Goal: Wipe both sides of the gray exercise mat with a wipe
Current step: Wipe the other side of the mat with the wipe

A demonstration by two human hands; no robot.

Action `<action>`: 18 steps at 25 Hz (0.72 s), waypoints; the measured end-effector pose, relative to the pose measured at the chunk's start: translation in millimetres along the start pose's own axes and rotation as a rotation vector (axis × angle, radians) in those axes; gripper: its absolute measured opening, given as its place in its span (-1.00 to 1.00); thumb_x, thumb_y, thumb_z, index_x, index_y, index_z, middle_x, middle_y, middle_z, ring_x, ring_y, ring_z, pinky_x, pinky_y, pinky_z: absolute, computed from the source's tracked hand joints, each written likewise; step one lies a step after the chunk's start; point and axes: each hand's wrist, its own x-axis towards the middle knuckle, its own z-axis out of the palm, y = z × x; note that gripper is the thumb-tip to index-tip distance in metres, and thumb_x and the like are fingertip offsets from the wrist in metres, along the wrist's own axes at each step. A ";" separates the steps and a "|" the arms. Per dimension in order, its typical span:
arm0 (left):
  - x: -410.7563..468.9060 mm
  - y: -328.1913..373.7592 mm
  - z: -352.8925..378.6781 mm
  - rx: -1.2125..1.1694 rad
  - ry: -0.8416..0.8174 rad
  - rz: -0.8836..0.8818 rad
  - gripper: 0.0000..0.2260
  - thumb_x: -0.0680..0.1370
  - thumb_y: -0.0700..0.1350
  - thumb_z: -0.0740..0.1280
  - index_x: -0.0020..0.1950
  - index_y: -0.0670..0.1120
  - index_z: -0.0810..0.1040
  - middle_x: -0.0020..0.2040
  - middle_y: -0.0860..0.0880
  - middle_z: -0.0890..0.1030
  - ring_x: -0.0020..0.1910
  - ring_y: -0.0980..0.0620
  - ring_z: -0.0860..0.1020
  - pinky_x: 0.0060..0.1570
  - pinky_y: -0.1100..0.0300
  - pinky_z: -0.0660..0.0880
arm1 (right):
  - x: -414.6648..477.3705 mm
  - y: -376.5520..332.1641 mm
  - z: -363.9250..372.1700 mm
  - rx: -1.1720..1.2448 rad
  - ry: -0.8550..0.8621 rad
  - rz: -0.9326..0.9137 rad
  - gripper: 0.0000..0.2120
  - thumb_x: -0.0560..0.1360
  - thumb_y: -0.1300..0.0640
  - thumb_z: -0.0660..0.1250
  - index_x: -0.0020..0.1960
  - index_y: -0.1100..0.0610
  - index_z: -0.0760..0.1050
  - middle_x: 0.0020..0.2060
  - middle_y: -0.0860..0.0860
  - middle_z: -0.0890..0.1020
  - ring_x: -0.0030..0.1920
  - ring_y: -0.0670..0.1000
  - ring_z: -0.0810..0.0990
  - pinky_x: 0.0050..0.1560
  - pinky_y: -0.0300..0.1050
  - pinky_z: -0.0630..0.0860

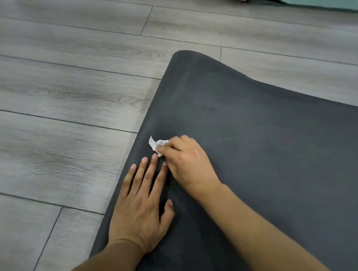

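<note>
The dark gray exercise mat (265, 138) lies spread on the floor and fills the right half of the view; its far corner curls up slightly. My left hand (143, 207) rests flat on the mat near its left edge, fingers straight and spread. Just beyond it my right hand (185, 162) holds a small crumpled white wipe (156, 144) against the mat, fingers curled over it. Only the wipe's left end shows past my fingers.
Gray wood-look plank flooring (64, 90) surrounds the mat on the left and far sides. At the top right edge lies a strip of something teal (331, 3) with a dark border.
</note>
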 end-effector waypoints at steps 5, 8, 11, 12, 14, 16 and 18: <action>1.3 -1.1 2.0 -0.020 -0.008 0.012 -0.28 0.52 0.13 0.15 0.65 -0.10 0.16 0.66 -0.13 0.10 0.64 -0.12 0.08 0.55 -0.16 0.11 | 64.0 91.6 -3.6 -0.149 0.064 0.482 -0.80 0.48 0.25 0.29 -0.04 0.08 0.66 -0.20 0.17 0.59 -0.17 0.26 0.53 -0.16 0.10 0.50; 2.0 -0.8 1.7 -0.040 -0.003 0.006 -0.28 0.49 0.12 0.17 0.63 -0.12 0.21 0.64 -0.16 0.15 0.63 -0.14 0.12 0.53 -0.17 0.12 | 66.2 26.1 18.7 -0.004 0.005 0.358 -0.77 0.43 0.28 0.34 -0.01 0.04 0.65 -0.24 0.14 0.58 -0.22 0.23 0.53 -0.24 0.02 0.50; 3.3 -0.5 2.4 -0.043 -0.001 0.011 -0.28 0.48 0.11 0.18 0.62 -0.13 0.24 0.63 -0.18 0.19 0.62 -0.16 0.15 0.53 -0.18 0.12 | 63.4 10.8 23.5 0.047 -0.233 -0.107 -0.82 0.44 0.23 0.34 -0.01 0.08 0.66 -0.23 0.08 0.56 -0.22 0.16 0.51 -0.21 -0.02 0.47; 3.1 -1.1 2.6 -0.043 -0.007 0.015 -0.28 0.48 0.11 0.18 0.62 -0.12 0.23 0.64 -0.16 0.17 0.63 -0.15 0.14 0.53 -0.17 0.12 | 71.0 33.3 21.2 -0.019 -0.202 -0.065 -0.83 0.44 0.22 0.35 -0.03 0.08 0.67 -0.23 0.08 0.56 -0.23 0.17 0.51 -0.21 0.01 0.50; 2.7 -2.0 2.0 -0.046 -0.008 0.019 -0.28 0.49 0.11 0.17 0.63 -0.12 0.20 0.65 -0.14 0.13 0.63 -0.14 0.11 0.53 -0.17 0.13 | 76.3 66.1 12.1 -0.118 0.000 0.272 -0.84 0.43 0.26 0.36 -0.07 0.10 0.67 -0.24 0.10 0.54 -0.24 0.19 0.48 -0.20 0.09 0.51; 2.7 -1.2 2.3 -0.051 -0.010 0.015 -0.29 0.50 0.11 0.15 0.63 -0.12 0.20 0.65 -0.14 0.12 0.63 -0.13 0.11 0.53 -0.18 0.14 | 62.7 47.0 16.3 -0.118 0.073 0.435 -0.83 0.42 0.28 0.34 -0.07 0.13 0.66 -0.23 0.10 0.51 -0.23 0.16 0.46 -0.19 0.09 0.49; 2.9 -1.3 2.3 -0.052 -0.018 0.013 -0.29 0.51 0.12 0.14 0.63 -0.13 0.21 0.65 -0.16 0.13 0.63 -0.14 0.12 0.53 -0.19 0.15 | 38.1 7.4 18.2 -0.048 -0.060 0.223 -0.78 0.40 0.27 0.33 0.00 0.12 0.64 -0.20 0.08 0.52 -0.21 0.14 0.45 -0.19 0.05 0.46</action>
